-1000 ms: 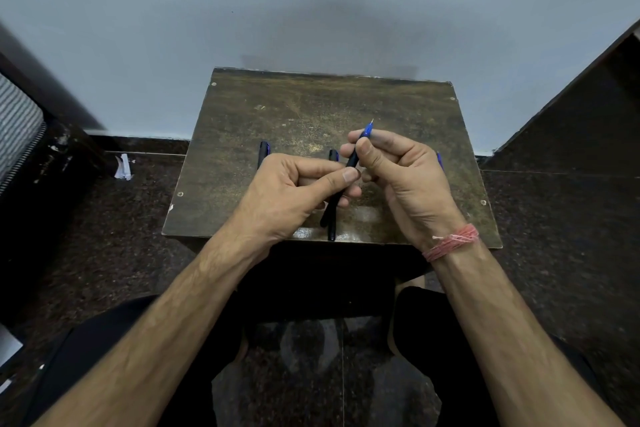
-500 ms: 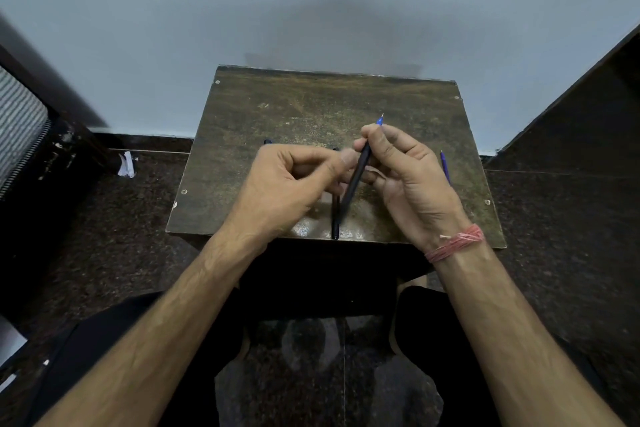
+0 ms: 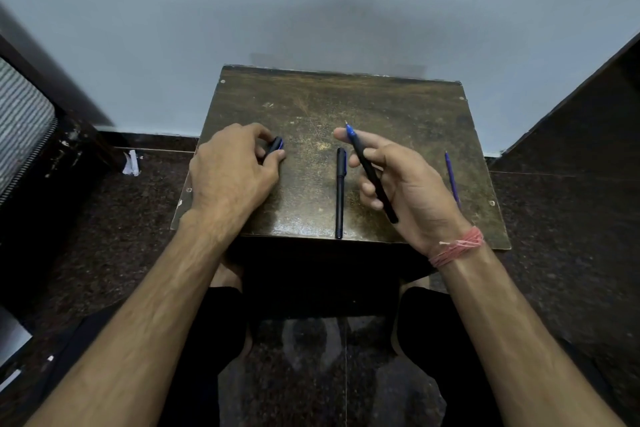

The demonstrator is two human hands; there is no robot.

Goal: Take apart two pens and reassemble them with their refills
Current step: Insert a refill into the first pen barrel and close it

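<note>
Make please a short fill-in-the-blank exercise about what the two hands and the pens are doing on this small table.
1. The right hand holds an uncapped pen whose tip is ____ in colour.
2. The left hand reaches for a pen cap near the table's ____ edge.
3. The capped black pen lies on the table ____ the two hands.
4. A loose blue refill lies beside the ____ hand.

Missing words: blue; left; between; right

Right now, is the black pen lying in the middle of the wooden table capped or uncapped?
Capped. The black pen lies flat on the wooden table with its clip cap on the far end, no tip showing.
</note>
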